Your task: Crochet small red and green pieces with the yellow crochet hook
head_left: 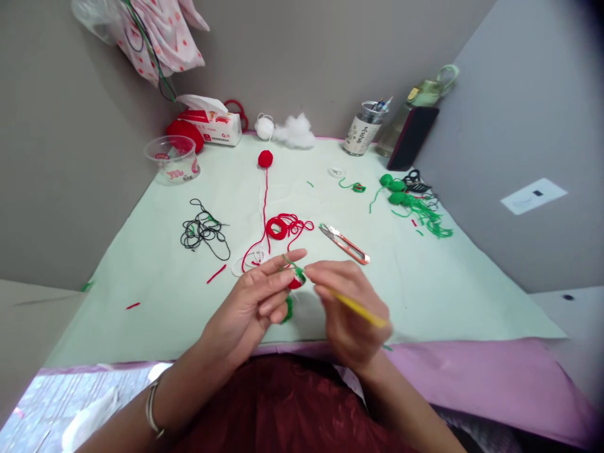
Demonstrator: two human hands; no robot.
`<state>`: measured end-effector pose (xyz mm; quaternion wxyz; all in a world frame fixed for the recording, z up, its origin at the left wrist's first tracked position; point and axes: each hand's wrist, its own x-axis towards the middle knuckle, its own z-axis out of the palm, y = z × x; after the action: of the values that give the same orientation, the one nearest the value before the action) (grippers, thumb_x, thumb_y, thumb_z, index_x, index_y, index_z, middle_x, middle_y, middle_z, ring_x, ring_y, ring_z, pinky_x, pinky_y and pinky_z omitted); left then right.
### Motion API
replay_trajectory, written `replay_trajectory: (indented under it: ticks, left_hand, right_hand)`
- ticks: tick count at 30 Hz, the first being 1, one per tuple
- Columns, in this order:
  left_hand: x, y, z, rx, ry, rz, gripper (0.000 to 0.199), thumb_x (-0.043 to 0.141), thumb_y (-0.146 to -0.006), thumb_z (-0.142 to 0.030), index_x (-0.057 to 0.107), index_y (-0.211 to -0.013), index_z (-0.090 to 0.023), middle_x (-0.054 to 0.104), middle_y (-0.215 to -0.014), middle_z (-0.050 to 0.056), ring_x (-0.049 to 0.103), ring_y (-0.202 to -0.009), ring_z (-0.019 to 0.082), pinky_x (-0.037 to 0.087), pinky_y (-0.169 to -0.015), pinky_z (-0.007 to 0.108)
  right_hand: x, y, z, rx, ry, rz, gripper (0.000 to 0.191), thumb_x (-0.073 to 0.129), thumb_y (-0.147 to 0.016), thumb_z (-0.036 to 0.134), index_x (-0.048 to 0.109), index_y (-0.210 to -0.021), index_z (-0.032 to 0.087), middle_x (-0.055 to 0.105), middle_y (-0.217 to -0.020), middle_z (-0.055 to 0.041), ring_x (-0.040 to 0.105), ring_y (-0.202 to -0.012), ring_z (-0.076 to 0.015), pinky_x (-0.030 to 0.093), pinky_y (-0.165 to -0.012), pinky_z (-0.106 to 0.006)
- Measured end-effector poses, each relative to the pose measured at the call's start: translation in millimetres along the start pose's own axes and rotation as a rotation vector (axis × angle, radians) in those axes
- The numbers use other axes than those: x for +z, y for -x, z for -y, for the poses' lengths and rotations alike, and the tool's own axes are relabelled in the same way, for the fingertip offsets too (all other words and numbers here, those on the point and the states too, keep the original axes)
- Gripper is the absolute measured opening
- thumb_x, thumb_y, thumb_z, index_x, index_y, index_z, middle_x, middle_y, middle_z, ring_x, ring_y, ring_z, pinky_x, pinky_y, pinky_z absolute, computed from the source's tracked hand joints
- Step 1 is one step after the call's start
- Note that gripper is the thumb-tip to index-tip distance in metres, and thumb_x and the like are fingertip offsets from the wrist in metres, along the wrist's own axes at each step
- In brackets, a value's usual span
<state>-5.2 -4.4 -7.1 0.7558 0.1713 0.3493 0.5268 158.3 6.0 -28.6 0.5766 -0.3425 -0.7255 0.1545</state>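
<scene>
Between the fingers of my left hand is a small red, white and green crochet piece. Green yarn from it runs over the left index finger, and a bit of green crochet hangs below that hand. My right hand grips a crochet hook with a yellow handle; its tip meets the piece, though motion blur hides the exact contact. Just beyond my hands lie a loose coil of red yarn, white yarn and orange-handled thread snips.
Tangled black yarn lies left. Behind stand a clear plastic tub, a tissue box, a red yarn ball, white stuffing, a pen jar and a phone. Green crochet pieces lie right.
</scene>
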Motion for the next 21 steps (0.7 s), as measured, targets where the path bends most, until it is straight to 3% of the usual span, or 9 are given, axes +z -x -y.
replay_trajectory:
  ticks: [3, 7, 14, 17, 21]
  left_hand:
    - [-0.6, 0, -2, 0.070, -0.016, -0.046, 0.025, 0.092, -0.078, -0.020, 0.088, -0.102, -0.017, 0.052, -0.069, -0.006, 0.031, -0.050, 0.000, 0.042, -0.048, 0.011]
    - [1.2, 2, 1, 0.131, -0.170, -0.032, 0.030, 0.092, -0.079, -0.024, 0.087, -0.109, -0.024, 0.069, -0.083, 0.000, 0.060, -0.066, 0.008, 0.052, -0.063, 0.018]
    - [-2.6, 3, 2, 0.177, -0.245, -0.028, 0.029, 0.088, -0.083, -0.026, 0.086, -0.111, -0.025, 0.069, -0.084, -0.001, 0.065, -0.064, 0.009, 0.050, -0.063, 0.021]
    - [-4.6, 3, 1, 0.180, -0.255, -0.040, 0.029, 0.087, -0.084, -0.025, 0.086, -0.113, -0.027, 0.067, -0.083, -0.003, 0.064, -0.062, 0.008, 0.048, -0.061, 0.020]
    - [-7.1, 4, 4, 0.240, -0.314, -0.044, 0.028, 0.085, -0.087, -0.023, 0.085, -0.114, -0.030, 0.066, -0.084, -0.003, 0.065, -0.065, 0.008, 0.050, -0.063, 0.019]
  right_hand:
    - [0, -7, 0, 0.207, -0.269, -0.071, 0.024, 0.059, -0.106, 0.019, 0.081, -0.110, 0.028, 0.078, -0.090, -0.0032, 0.071, -0.076, -0.0176, 0.060, -0.069, -0.033]
    - [3, -11, -3, 0.284, -0.409, 0.024, 0.018, 0.065, -0.104, 0.022, 0.083, -0.103, 0.026, 0.081, -0.096, -0.0037, 0.071, -0.081, -0.0171, 0.059, -0.072, -0.032]
    - [1, -5, -13, 0.507, -0.636, 0.004, 0.021, 0.062, -0.108, 0.032, 0.082, -0.102, 0.026, 0.078, -0.092, -0.0011, 0.070, -0.077, -0.0129, 0.058, -0.074, -0.027]
    - [0, -4, -10, 0.495, -0.638, 0.005, 0.024, 0.058, -0.110, 0.032, 0.080, -0.103, 0.025, 0.079, -0.097, -0.0019, 0.072, -0.078, -0.0131, 0.060, -0.075, -0.028]
    - [-1, -4, 0, 0.341, -0.429, 0.013, 0.024, 0.053, -0.111, 0.023, 0.077, -0.110, 0.025, 0.080, -0.100, -0.0018, 0.075, -0.078, -0.0131, 0.063, -0.076, -0.029]
